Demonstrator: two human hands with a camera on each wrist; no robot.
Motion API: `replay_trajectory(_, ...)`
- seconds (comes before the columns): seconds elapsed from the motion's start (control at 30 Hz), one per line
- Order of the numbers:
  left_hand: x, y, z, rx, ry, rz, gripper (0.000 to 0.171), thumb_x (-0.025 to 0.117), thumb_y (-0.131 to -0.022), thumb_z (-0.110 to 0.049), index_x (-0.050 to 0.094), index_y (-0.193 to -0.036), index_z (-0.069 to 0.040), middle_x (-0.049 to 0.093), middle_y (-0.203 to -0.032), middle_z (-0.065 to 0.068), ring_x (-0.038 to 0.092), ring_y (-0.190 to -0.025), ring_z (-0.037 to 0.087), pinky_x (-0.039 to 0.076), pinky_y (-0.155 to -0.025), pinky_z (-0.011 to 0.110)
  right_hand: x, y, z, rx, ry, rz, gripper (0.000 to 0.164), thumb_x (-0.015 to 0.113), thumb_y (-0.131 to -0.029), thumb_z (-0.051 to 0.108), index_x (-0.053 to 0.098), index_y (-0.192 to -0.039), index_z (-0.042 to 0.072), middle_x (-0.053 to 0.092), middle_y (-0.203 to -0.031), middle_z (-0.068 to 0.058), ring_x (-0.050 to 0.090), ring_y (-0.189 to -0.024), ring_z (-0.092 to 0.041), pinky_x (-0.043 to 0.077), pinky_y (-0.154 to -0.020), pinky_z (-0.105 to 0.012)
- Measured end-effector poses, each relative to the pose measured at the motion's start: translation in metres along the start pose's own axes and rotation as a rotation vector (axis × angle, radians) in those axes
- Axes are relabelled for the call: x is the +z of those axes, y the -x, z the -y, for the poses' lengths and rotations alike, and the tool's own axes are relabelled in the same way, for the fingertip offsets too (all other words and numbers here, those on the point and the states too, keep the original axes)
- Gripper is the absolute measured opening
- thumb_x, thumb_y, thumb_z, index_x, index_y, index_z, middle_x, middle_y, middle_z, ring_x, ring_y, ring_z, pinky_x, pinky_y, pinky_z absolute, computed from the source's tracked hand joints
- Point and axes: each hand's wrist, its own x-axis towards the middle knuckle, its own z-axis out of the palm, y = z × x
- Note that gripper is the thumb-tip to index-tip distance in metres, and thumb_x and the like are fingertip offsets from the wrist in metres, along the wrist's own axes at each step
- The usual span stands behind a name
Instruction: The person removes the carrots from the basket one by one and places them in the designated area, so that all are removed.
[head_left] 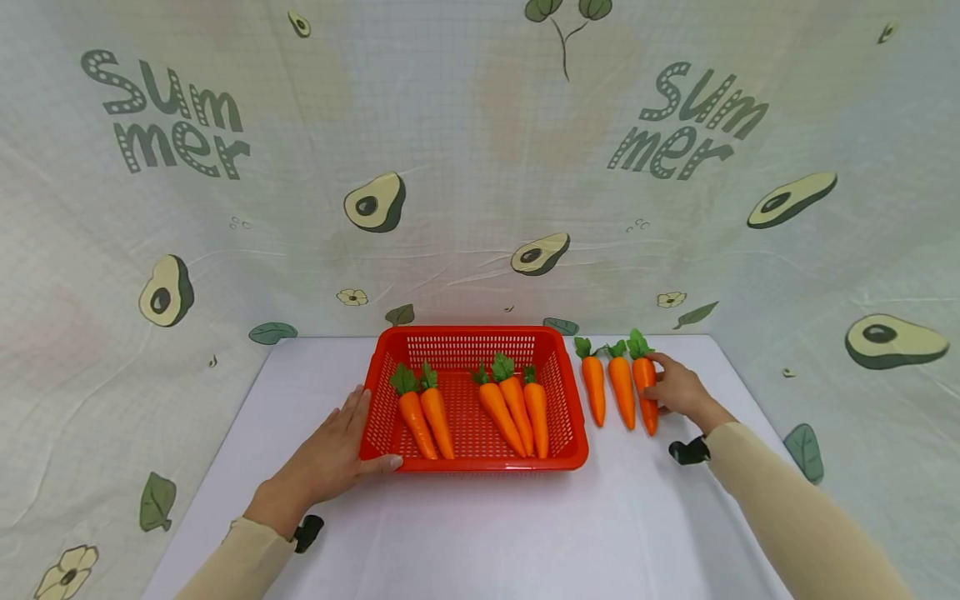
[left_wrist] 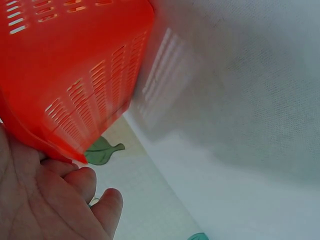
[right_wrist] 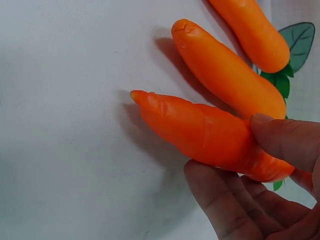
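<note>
A red plastic basket (head_left: 480,467) holds several orange carrots with green tops, two at its left, such as one carrot (head_left: 437,421), and three at its right. My left hand (head_left: 337,450) rests against the basket's left front corner, fingers stretched along the side and thumb on the front rim. Up close in the left wrist view, the fingers of the left hand (left_wrist: 55,195) touch the basket's rim (left_wrist: 60,150). To the right, my right hand (head_left: 678,387) pinches the rightmost carrot (right_wrist: 195,130) between thumb and fingers. Its tip lies near the table surface.
Two more carrots, the middle one (head_left: 622,387) and the left one (head_left: 593,387), lie side by side between the basket and my right hand. Everything stands on a white table (head_left: 480,533). Behind it hangs a cloth (head_left: 465,150) printed with avocados and leaves.
</note>
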Motion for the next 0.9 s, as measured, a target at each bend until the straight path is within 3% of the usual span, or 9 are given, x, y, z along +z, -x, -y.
replay_trajectory(0.27,0.0002,0.0008,-0.0002,0.002,0.001,-0.008,0.128,0.065,-0.086,-0.08,0.016,-0.165,0.008,0.02,-0.172,0.029,0.027,-0.157,0.047,0.029,-0.126,0.063,0.0043,-0.0008,0.0008,-0.015,0.074,-0.017,0.083,0.069,-0.097,0.013,0.022,-0.164,-0.004,0.042,-0.149,-0.044,0.068,-0.093,-0.033,0.066,-0.072,-0.036)
replay_trajectory(0.63,-0.0025,0.0015,-0.001,0.003,0.014,-0.006,0.132,0.058,-0.084,-0.087,0.015,-0.165,0.007,0.02,-0.172,0.029,0.029,-0.157,0.047,0.03,-0.126,0.062,0.0054,-0.0043,0.0003,-0.009,0.098,-0.017,0.078,0.066,-0.1,0.018,0.026,-0.163,-0.005,0.041,-0.151,-0.043,0.07,-0.092,-0.03,0.065,-0.074,-0.034)
replay_trajectory(0.9,-0.002,0.0008,-0.0009,-0.008,0.023,0.01,0.133,0.056,-0.083,-0.089,0.015,-0.166,0.007,0.019,-0.173,0.028,0.028,-0.157,0.046,0.029,-0.126,0.062,0.005,0.0005,0.0024,0.005,0.129,-0.025,0.077,0.065,-0.1,0.021,0.027,-0.162,-0.005,0.04,-0.151,-0.043,0.07,-0.09,-0.029,0.065,-0.081,-0.04)
